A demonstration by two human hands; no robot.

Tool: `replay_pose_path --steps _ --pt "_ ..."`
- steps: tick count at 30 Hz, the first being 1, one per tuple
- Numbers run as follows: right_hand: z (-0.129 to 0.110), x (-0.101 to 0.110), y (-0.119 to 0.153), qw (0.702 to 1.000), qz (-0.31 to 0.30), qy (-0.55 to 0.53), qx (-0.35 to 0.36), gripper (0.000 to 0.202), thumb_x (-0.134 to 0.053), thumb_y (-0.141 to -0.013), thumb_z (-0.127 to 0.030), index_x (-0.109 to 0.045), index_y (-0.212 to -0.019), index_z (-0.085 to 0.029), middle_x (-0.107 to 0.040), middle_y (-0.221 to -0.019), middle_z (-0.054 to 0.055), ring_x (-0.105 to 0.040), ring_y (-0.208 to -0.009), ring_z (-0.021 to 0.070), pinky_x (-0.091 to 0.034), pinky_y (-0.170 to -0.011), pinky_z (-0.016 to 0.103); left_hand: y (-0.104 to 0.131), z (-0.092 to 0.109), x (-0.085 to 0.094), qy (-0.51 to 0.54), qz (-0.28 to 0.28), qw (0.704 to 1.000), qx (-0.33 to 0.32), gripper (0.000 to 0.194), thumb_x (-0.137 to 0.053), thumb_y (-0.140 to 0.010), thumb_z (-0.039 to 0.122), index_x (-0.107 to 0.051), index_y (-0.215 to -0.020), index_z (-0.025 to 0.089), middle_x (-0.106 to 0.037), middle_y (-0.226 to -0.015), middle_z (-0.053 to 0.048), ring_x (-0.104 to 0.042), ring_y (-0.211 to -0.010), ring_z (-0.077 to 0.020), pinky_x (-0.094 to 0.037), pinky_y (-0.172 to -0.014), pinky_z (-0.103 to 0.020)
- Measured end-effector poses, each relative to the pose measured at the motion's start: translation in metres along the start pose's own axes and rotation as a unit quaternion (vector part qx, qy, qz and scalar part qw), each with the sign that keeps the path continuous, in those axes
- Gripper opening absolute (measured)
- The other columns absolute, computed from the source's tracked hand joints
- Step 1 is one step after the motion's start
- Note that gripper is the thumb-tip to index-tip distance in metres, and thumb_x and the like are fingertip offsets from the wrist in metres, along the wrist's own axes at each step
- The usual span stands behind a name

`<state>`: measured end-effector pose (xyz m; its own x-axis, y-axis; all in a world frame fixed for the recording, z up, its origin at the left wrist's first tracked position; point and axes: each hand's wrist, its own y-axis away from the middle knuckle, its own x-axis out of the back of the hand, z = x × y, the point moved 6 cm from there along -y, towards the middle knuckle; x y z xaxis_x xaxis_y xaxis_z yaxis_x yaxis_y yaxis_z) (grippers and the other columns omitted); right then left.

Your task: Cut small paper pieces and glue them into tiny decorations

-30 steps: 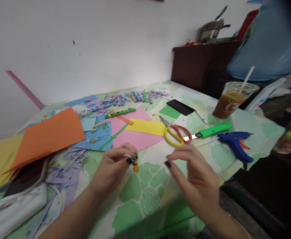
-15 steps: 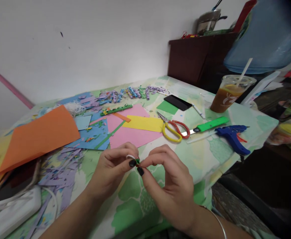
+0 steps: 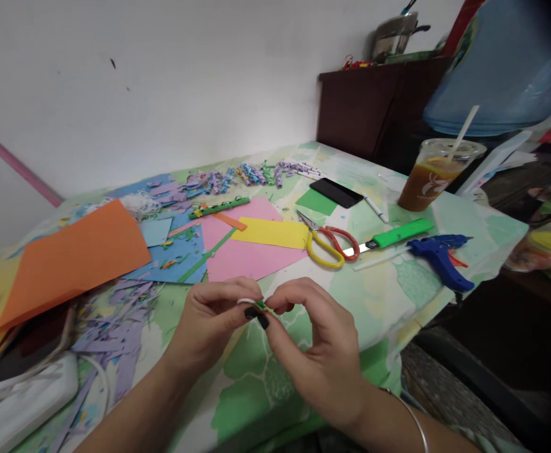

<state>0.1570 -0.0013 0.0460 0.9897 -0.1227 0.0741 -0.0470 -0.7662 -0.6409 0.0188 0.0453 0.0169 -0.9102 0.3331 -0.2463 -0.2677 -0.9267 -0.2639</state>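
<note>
My left hand (image 3: 205, 328) pinches a tiny green and orange paper piece (image 3: 261, 306) between thumb and fingertips, with a thin white strip (image 3: 246, 301) curving out at its top. Against the same piece, the thumb and index finger of my right hand (image 3: 321, 355) close from the other side; the thumbs meet below it. Most of the piece is hidden by the fingertips. Beyond the hands lie pink paper (image 3: 256, 267), a yellow paper strip (image 3: 270, 233) and scissors (image 3: 325, 249) with one red and one yellow handle.
At right are a green utility knife (image 3: 400, 233), a blue glue gun (image 3: 438, 255) and a cup of brown drink (image 3: 429, 182). A black phone (image 3: 336, 192) lies further back. Orange paper (image 3: 77, 258), purple scraps (image 3: 115, 333) and a white power strip (image 3: 30, 393) occupy the left.
My right index finger has lifted slightly and curled, and its thumb has moved a little up and left against the other thumb. More orange shows on the small piece.
</note>
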Motion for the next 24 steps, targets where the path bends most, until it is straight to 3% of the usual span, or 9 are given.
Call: replay_pose_path --steps 6,17,24 --pt "0.002 -0.001 -0.001 1.000 -0.020 0.004 -0.004 0.015 -0.055 -0.079 -0.006 -0.059 -0.085 -0.019 -0.061 -0.077 0.002 -0.058 -0.073 0.0153 -0.050 -0.066 0.031 0.001 -0.002 0.005 -0.028 0.016 0.999 0.001 0.008 -0.078 -0.069 0.017 -0.076 -0.073 0.024 -0.068 -0.067 -0.002 -0.060 -0.065 -0.0156 -0.050 -0.060 -0.028" --pt "0.005 0.003 -0.005 0.999 -0.027 0.041 0.021 0.013 -0.054 -0.079 -0.004 -0.057 -0.081 -0.016 -0.059 -0.076 0.003 -0.055 -0.074 0.0155 -0.046 -0.066 0.030 0.001 0.009 -0.004 -0.117 -0.054 0.989 -0.075 0.017 -0.066 -0.078 0.007 -0.073 -0.085 0.022 -0.067 -0.077 -0.004 -0.061 -0.078 -0.0186 -0.049 -0.074 -0.033" --pt "0.012 0.003 -0.010 0.996 -0.055 0.052 0.040 0.012 -0.054 -0.079 -0.004 -0.056 -0.082 -0.015 -0.058 -0.077 0.003 -0.054 -0.076 0.0152 -0.044 -0.068 0.029 -0.002 0.017 0.001 -0.204 -0.005 0.973 -0.105 0.020 -0.071 -0.075 0.008 -0.078 -0.081 0.025 -0.071 -0.078 -0.003 -0.063 -0.077 -0.0170 -0.051 -0.071 -0.029"
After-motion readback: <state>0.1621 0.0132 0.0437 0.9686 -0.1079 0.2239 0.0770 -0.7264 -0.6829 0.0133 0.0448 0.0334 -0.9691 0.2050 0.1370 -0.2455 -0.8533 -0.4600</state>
